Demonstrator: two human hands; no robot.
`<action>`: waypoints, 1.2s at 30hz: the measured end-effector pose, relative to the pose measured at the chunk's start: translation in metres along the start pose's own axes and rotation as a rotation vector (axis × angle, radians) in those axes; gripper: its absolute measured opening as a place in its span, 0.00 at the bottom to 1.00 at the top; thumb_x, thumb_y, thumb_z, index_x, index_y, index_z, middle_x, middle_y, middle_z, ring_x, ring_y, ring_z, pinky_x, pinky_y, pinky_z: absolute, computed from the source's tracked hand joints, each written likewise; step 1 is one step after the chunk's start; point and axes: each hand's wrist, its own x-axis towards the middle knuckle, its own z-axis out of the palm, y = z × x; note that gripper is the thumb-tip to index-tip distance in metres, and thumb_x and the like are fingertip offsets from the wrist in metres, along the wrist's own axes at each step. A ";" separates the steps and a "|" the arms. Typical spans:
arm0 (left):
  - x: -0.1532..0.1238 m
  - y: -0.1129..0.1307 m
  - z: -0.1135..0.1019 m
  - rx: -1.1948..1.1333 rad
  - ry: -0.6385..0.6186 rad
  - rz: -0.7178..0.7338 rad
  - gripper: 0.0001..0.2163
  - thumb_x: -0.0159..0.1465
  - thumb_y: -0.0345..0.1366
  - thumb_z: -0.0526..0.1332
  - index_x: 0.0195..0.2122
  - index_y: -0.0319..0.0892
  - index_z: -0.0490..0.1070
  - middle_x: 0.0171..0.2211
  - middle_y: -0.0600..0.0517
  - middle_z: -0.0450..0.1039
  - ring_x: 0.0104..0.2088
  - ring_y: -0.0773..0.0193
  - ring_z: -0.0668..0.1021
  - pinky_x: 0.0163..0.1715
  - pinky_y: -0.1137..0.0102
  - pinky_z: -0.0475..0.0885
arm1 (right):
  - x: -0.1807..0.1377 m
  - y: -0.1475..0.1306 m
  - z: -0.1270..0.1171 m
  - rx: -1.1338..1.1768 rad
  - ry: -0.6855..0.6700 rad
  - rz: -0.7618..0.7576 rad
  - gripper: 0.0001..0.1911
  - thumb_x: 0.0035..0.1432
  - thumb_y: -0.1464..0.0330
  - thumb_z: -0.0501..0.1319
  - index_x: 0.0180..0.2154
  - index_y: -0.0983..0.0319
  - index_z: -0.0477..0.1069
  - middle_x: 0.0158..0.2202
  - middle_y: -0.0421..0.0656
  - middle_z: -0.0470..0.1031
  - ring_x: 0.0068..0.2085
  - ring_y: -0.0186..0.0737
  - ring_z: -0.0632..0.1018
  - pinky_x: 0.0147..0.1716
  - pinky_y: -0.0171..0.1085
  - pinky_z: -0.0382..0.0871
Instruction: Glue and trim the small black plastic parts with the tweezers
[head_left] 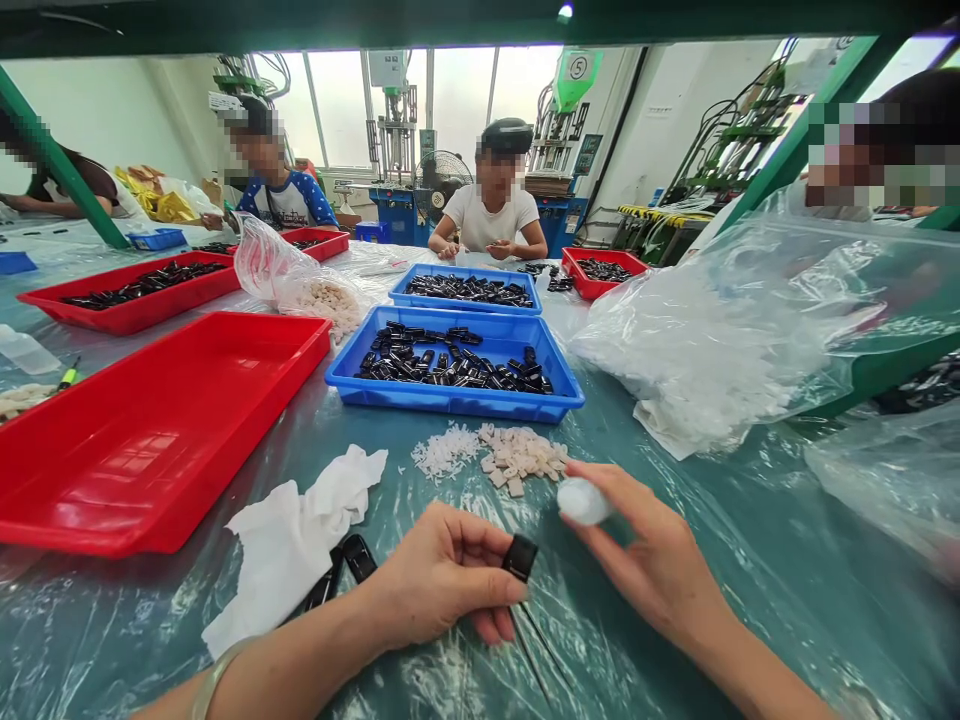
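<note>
My left hand [457, 575] is closed around a small black plastic part [520, 557], pinched between thumb and fingers. Below that thumb two thin dark prongs stick out, like tweezers [538, 650]; their other end is hidden by the hand. Between the thumb and fingers of my right hand [652, 550] is a small whitish bottle [583, 501], its rounded end towards me. Just beyond both hands lie a pile of beige flat pieces [521, 455] and a pile of small white bits [448, 450]. More black parts [358, 558] rest by my left forearm, next to a crumpled white cloth [304, 530].
Blue trays [457, 401] of black parts stand ahead, with a large red tray [161, 420] at left. A clear plastic bag [705, 330] bulges at right, near a green frame post [780, 130]. Co-workers sit around the plastic-covered table [420, 680], one person [491, 215] directly opposite.
</note>
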 end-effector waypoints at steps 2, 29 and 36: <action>0.000 0.002 0.000 -0.016 0.043 0.037 0.15 0.45 0.38 0.69 0.30 0.33 0.75 0.23 0.49 0.72 0.20 0.68 0.75 0.19 0.76 0.69 | -0.002 0.010 0.005 0.073 -0.007 0.248 0.14 0.52 0.65 0.61 0.43 0.59 0.68 0.37 0.44 0.77 0.35 0.44 0.78 0.29 0.39 0.72; 0.003 0.002 -0.007 -0.126 0.166 0.112 0.11 0.50 0.35 0.66 0.31 0.33 0.74 0.30 0.45 0.76 0.23 0.70 0.77 0.22 0.79 0.70 | -0.001 -0.012 0.016 -0.090 0.137 -0.184 0.16 0.56 0.77 0.55 0.48 0.63 0.65 0.43 0.50 0.70 0.43 0.45 0.73 0.40 0.45 0.70; 0.002 0.002 -0.008 -0.123 0.144 0.099 0.11 0.50 0.35 0.65 0.32 0.33 0.75 0.30 0.45 0.75 0.23 0.70 0.77 0.22 0.79 0.70 | -0.003 -0.015 0.021 0.028 -0.059 -0.188 0.15 0.59 0.76 0.53 0.48 0.63 0.64 0.43 0.49 0.71 0.45 0.41 0.73 0.41 0.40 0.72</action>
